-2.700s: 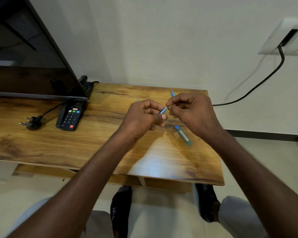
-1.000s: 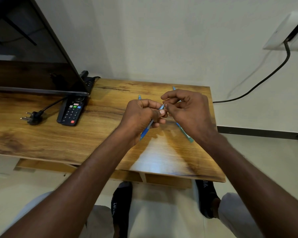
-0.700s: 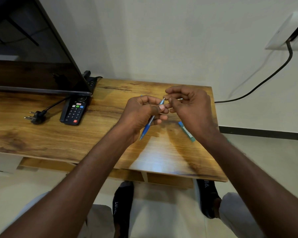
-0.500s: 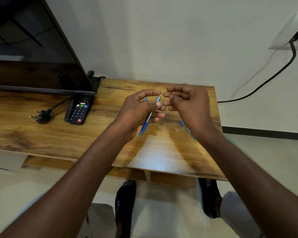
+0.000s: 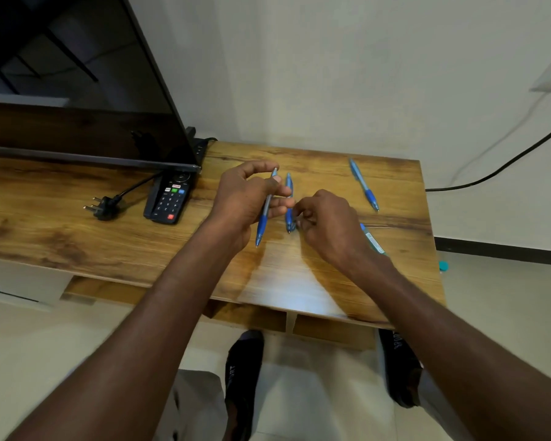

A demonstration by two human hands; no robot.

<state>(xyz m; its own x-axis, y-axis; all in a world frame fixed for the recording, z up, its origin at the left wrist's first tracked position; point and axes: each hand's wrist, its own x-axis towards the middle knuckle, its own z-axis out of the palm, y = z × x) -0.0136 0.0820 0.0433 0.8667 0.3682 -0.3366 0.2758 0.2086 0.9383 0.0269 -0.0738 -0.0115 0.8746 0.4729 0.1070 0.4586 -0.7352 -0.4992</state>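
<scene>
One wooden worktop (image 5: pixel 61 237) carries everything, with a dark television (image 5: pixel 77 106) standing along its far left edge. The left hand (image 5: pixel 245 205) hovers over the right half, midway between the far and near edges. Its thumb and fingers pinch a held pen (image 5: pixel 264 214), slim, with a grey upper barrel and a blue grip, tip pointing down toward the near edge. The right hand (image 5: pixel 328 227) sits low beside it with its fingers curled at the tip end of a second pen (image 5: pixel 289 198) lying on the wood; I cannot tell whether they grip it. A third pen (image 5: pixel 363 184) lies near the far right corner.

Half a second ago both hands met at the held pen's top. Now the right hand has dropped away, uncovering the third pen.
</scene>
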